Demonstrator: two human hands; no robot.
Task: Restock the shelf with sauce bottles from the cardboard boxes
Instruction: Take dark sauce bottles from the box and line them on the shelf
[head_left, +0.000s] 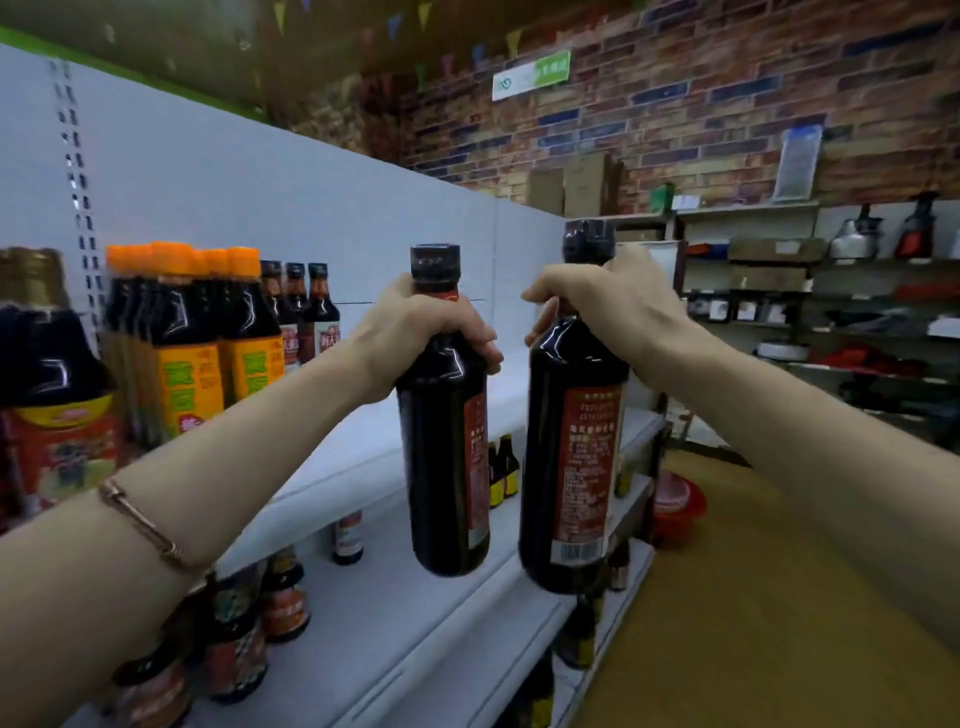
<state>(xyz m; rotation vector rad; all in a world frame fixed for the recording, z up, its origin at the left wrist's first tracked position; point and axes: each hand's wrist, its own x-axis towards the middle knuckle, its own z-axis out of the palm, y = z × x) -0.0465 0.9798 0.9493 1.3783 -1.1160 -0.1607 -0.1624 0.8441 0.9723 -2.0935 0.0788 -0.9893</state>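
Note:
I hold two tall dark sauce bottles with black caps and red labels in the air in front of the white shelf (363, 467). My left hand (421, 332) grips the neck of the left sauce bottle (447, 467). My right hand (608, 306) grips the neck of the right sauce bottle (571, 467). Both bottles hang upright, side by side and slightly apart, over the front edge of the upper shelf board. No cardboard box with bottles is in view near my hands.
Orange-capped bottles (197, 332) and small dark bottles (301, 312) stand at the upper shelf's left. Lower shelf boards hold more bottles (249, 649). A red basin (678, 506) sits on the wooden floor at the shelf's end. Racks of kitchenware (810, 306) line the brick wall.

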